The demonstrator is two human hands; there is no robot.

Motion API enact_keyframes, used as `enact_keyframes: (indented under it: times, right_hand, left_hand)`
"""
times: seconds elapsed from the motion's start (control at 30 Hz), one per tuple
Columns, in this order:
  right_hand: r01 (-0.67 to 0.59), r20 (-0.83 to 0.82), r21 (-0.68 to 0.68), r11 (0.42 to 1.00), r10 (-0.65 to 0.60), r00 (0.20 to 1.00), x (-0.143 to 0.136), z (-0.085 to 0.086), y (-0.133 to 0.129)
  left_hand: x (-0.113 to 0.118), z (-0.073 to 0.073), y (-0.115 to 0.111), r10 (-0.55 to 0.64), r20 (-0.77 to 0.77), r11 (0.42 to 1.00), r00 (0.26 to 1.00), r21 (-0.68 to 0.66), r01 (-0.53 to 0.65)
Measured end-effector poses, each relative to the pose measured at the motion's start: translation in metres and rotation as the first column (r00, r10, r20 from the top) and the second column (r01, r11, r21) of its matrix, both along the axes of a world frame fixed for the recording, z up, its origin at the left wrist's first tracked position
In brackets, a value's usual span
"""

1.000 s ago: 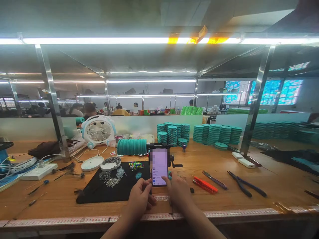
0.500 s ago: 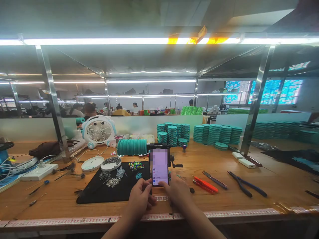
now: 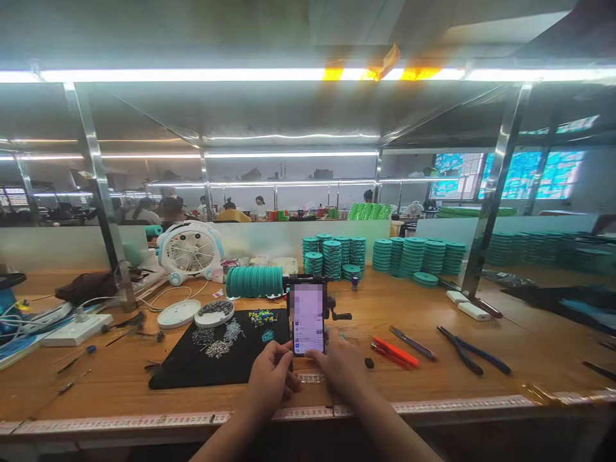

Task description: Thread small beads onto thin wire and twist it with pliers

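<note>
A phone (image 3: 308,321) with a lit screen stands upright in front of a black winding device with a crank (image 3: 341,316). At its lower left edge is my left hand (image 3: 270,380), the thumb and curled fingers closed on the corner. My right hand (image 3: 342,366) grips the lower right side, its thumb lying over the bottom of the screen and its other fingers mostly hidden behind. Teal spools (image 3: 255,282) sit in a row on the device's shaft, left of the phone. Below the phone lies a small clear strip (image 3: 310,378).
A black mat (image 3: 192,359) holds colourful beads (image 3: 262,317) and small metal parts (image 3: 219,348), beside a white dish (image 3: 214,314). Orange-handled tools (image 3: 394,353), a knife (image 3: 412,343) and pliers (image 3: 469,350) lie to the right. Stacked teal spools (image 3: 412,256) and a fan (image 3: 191,250) stand behind.
The list on the phone screen looks slightly different. My hands keep almost the same place on the phone, and the whole view has shifted a little.
</note>
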State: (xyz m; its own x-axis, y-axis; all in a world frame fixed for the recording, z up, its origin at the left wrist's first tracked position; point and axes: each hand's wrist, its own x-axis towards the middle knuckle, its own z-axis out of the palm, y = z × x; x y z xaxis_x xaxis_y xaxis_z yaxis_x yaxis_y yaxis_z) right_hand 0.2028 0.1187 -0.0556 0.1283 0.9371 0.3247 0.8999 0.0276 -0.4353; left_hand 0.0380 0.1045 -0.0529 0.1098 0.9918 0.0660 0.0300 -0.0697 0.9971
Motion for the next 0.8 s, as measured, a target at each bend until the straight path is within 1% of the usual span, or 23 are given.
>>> enact_keyframes:
  times: [0.5, 0.8]
  right_hand:
    - [0.007, -0.002, -0.015, 1.000, -0.007, 1.000, -0.0008, -0.0010, 0.0012]
    - [-0.002, -0.014, -0.029, 1.000, 0.002, 1.000, -0.0009, 0.0026, -0.0010]
  left_hand:
    - [0.0014, 0.0033, -0.0031, 0.006, -0.001, 1.000, 1.000, -0.003, -0.006]
    - [0.0002, 0.0000, -0.0011, 0.008, 0.000, 1.000, 1.000, 0.000, -0.008]
